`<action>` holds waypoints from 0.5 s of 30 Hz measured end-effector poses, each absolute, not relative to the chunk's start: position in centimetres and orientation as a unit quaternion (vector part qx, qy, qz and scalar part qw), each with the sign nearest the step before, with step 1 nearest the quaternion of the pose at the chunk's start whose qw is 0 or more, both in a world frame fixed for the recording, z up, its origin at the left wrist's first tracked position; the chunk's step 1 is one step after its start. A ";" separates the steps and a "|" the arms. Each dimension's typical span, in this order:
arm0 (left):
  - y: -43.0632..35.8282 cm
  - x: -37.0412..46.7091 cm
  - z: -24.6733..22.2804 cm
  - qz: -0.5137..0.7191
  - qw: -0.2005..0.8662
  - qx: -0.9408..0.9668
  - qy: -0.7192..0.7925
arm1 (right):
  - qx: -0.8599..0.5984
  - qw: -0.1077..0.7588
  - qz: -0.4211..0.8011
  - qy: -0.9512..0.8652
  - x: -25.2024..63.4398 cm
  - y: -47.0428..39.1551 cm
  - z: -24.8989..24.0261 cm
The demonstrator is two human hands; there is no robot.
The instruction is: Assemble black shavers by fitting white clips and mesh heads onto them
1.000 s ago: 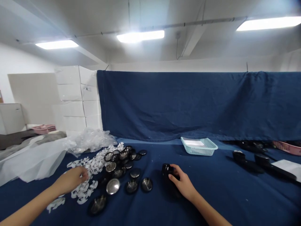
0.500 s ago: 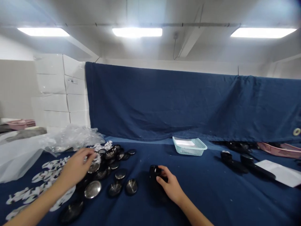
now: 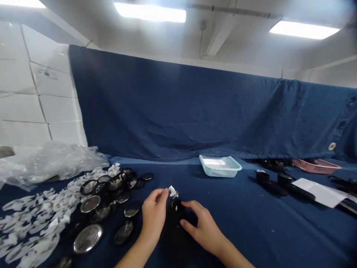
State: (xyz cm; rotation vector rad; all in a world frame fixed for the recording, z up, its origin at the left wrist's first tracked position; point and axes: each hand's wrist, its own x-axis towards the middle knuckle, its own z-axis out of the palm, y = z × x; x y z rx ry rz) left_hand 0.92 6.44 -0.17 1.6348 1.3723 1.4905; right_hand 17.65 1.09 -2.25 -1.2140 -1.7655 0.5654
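Note:
Near the middle front, my left hand (image 3: 155, 211) pinches a small white plastic part (image 3: 173, 192) between thumb and fingers. The part is just above the round end of a black handle-like piece (image 3: 175, 208); whether the two touch, I cannot tell. My right hand (image 3: 201, 225) curls its thumb and fingers round that end from the right. The lower body of the black piece blends into the dark cloth. To the left lie several round black caps with shiny metallic faces (image 3: 123, 233) and a perforated metal disc (image 3: 87, 238).
Many white plastic parts (image 3: 41, 216) spread at far left, below a clear plastic bag (image 3: 52, 160). A light-blue basket (image 3: 220, 172) stands at the back. On the right are black pieces (image 3: 272, 186), white paper (image 3: 320, 191) and a pink basket (image 3: 315, 166). A blue curtain (image 3: 195, 111) hangs behind.
My left hand has moved right from the pile of caps to the black piece, bringing the small white part. My right hand stays on the black piece. The view has shifted right and down.

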 end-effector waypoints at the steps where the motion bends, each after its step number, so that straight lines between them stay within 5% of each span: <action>1: 6.5 0.8 -0.6 0.552 0.280 0.597 0.510 | -0.489 0.442 0.228 -0.716 17.4 0.8 -2.1; 15: 5.3 -0.5 -0.6 0.515 0.325 0.629 0.483 | -0.481 0.436 0.238 -0.723 15.6 0.0 -2.6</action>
